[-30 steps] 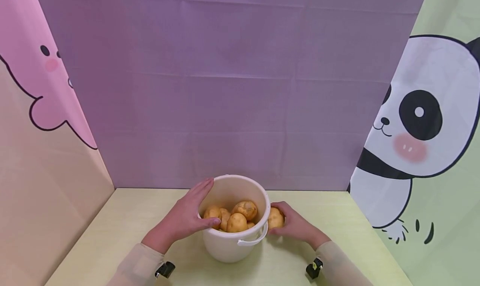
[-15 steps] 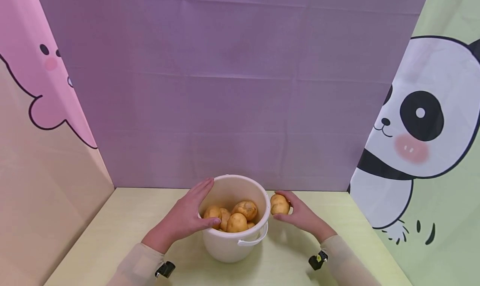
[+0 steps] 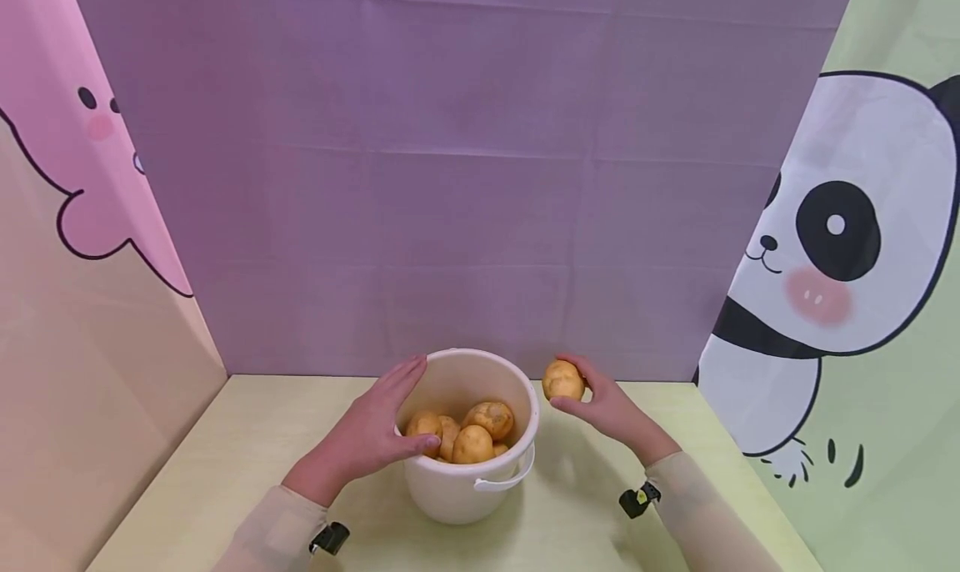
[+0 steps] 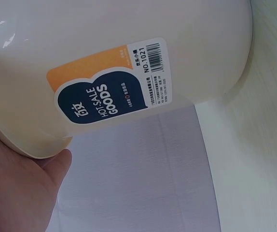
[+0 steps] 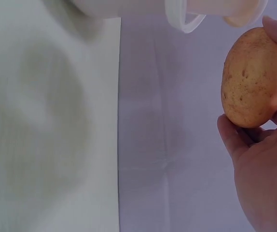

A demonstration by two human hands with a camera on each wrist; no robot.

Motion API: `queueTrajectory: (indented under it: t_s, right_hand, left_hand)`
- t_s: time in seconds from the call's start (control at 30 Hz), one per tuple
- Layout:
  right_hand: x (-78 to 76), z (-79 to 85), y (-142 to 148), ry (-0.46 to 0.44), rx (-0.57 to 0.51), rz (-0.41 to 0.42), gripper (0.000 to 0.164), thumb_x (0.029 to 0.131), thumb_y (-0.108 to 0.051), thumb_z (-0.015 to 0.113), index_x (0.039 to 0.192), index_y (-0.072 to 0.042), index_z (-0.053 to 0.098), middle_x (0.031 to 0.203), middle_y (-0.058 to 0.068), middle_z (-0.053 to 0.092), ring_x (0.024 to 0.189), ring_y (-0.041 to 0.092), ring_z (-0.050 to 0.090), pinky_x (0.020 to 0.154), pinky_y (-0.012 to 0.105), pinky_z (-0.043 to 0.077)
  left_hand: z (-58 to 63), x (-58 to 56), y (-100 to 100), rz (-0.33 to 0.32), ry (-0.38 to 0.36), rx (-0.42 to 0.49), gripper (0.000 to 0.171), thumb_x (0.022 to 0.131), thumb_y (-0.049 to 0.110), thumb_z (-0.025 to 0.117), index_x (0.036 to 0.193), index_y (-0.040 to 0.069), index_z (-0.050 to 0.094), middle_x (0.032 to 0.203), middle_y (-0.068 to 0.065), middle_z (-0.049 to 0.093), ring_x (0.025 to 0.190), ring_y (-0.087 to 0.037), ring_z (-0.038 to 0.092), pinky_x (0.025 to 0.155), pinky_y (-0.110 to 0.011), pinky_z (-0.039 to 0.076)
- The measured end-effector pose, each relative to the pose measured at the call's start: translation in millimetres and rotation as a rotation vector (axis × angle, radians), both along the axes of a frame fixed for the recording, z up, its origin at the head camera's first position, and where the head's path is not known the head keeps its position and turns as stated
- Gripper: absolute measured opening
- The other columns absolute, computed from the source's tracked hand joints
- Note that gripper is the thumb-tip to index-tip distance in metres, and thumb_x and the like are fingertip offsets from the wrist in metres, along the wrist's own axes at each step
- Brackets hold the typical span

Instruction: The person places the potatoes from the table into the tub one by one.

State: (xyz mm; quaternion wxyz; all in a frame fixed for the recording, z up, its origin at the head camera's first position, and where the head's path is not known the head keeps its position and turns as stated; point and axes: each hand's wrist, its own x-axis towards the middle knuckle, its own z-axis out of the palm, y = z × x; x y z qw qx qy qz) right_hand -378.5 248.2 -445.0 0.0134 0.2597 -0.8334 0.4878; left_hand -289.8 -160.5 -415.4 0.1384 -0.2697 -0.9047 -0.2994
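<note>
A white bucket (image 3: 465, 493) with several potatoes (image 3: 473, 444) inside stands upright on the table. My left hand (image 3: 367, 434) holds its left side by the rim, thumb reaching over the edge in front of a potato. Seen from the left wrist, the bucket wall (image 4: 201, 53) fills the view, with the left hand (image 4: 18, 188) at the rim. To the right of the bucket, my right hand (image 3: 611, 405) grips another potato (image 3: 562, 381) between thumb and fingers, raised to about rim height. In the right wrist view this potato (image 5: 254, 77) is oval and brown-spotted.
The bucket's white handle (image 3: 506, 480) hangs down on its front right side. The pale wooden table (image 3: 292, 409) ends at a purple cloth backdrop (image 3: 465, 222). Printed side panels, one with a panda (image 3: 862, 213), stand left and right.
My right hand has lifted the potato from beside the bucket, up and slightly to the right. The left hand and the bucket have stayed in place.
</note>
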Motion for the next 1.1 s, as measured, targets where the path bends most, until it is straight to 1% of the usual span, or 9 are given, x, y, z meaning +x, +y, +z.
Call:
queueTrajectory:
  t_s: [0.2, 0.33, 0.4, 0.5, 0.6, 0.73, 0.9, 1.1]
  right_hand:
    - [4.1, 14.0, -7.1, 0.052, 0.049, -0.013, 0.078, 0.099, -0.031, 0.087, 0.164, -0.011, 0.05, 0.15, 0.01, 0.059, 0.138, 0.032, 0.058, 0.116, 0.057, 0.048]
    - [6.3, 25.8, -12.1, 0.096, 0.054, -0.013, 0.075, 0.098, -0.027, 0.087, 0.162, -0.012, 0.052, 0.146, 0.009, 0.06, 0.132, 0.031, 0.06, 0.113, 0.057, 0.05]
    - [6.1, 31.6, -15.9, 0.128, 0.057, -0.003, 0.074, 0.097, -0.026, 0.088, 0.161, -0.012, 0.053, 0.147, 0.01, 0.06, 0.133, 0.031, 0.06, 0.114, 0.058, 0.05]
    - [4.6, 38.5, -23.4, 0.17, 0.065, 0.018, 0.076, 0.097, -0.028, 0.088, 0.162, -0.011, 0.052, 0.15, 0.01, 0.058, 0.137, 0.032, 0.058, 0.116, 0.058, 0.05]
    - [4.2, 44.6, -31.2, 0.188, 0.068, 0.036, 0.078, 0.096, -0.026, 0.089, 0.163, -0.011, 0.052, 0.151, 0.011, 0.058, 0.139, 0.032, 0.058, 0.116, 0.058, 0.05]
    - [4.0, 51.3, -39.6, 0.218, 0.075, 0.054, 0.078, 0.094, -0.024, 0.091, 0.162, -0.011, 0.053, 0.15, 0.01, 0.059, 0.137, 0.031, 0.059, 0.116, 0.057, 0.05]
    - [4.9, 58.3, -50.3, 0.226, 0.092, 0.082, 0.076, 0.095, -0.027, 0.09, 0.161, -0.015, 0.054, 0.151, 0.007, 0.057, 0.136, 0.028, 0.058, 0.115, 0.055, 0.051]
    - [8.3, 67.6, -66.3, 0.217, 0.105, 0.15, 0.078, 0.095, -0.03, 0.09, 0.163, -0.018, 0.053, 0.154, 0.006, 0.056, 0.138, 0.028, 0.056, 0.115, 0.055, 0.052]
  left_hand:
    - [-0.3, 0.1, 1.7, 0.008, -0.01, -0.002, 0.113, 0.09, 0.064, 0.08, 0.172, 0.001, 0.036, 0.178, -0.017, 0.034, 0.165, -0.043, 0.029, 0.125, -0.071, 0.034]
    - [-0.3, -1.2, 4.2, -0.009, -0.004, 0.004, 0.11, 0.09, 0.059, 0.082, 0.172, 0.001, 0.035, 0.178, -0.016, 0.034, 0.165, -0.043, 0.028, 0.126, -0.07, 0.033]
    - [-0.2, -1.3, 4.4, -0.011, 0.001, 0.002, 0.11, 0.091, 0.058, 0.082, 0.171, 0.0, 0.035, 0.178, -0.016, 0.034, 0.165, -0.043, 0.029, 0.126, -0.07, 0.033]
    - [0.2, 0.5, 3.3, 0.003, -0.003, 0.0, 0.11, 0.09, 0.061, 0.081, 0.171, 0.0, 0.036, 0.178, -0.016, 0.034, 0.165, -0.043, 0.029, 0.126, -0.069, 0.034]
    - [0.4, 2.3, 2.1, 0.01, -0.012, 0.0, 0.112, 0.091, 0.065, 0.079, 0.171, 0.0, 0.036, 0.178, -0.016, 0.034, 0.165, -0.042, 0.028, 0.126, -0.07, 0.034]
    - [0.5, 2.1, 1.8, 0.006, -0.008, -0.003, 0.112, 0.091, 0.064, 0.079, 0.172, 0.0, 0.035, 0.178, -0.016, 0.034, 0.165, -0.042, 0.028, 0.126, -0.069, 0.033]
    - [0.8, 2.5, 1.0, 0.0, 0.0, 0.003, 0.11, 0.09, 0.059, 0.082, 0.171, 0.0, 0.036, 0.178, -0.016, 0.034, 0.165, -0.042, 0.029, 0.127, -0.069, 0.033]
    - [0.5, 3.1, 1.1, -0.006, 0.0, 0.004, 0.11, 0.09, 0.06, 0.081, 0.171, -0.001, 0.036, 0.178, -0.017, 0.035, 0.165, -0.043, 0.029, 0.126, -0.07, 0.033]
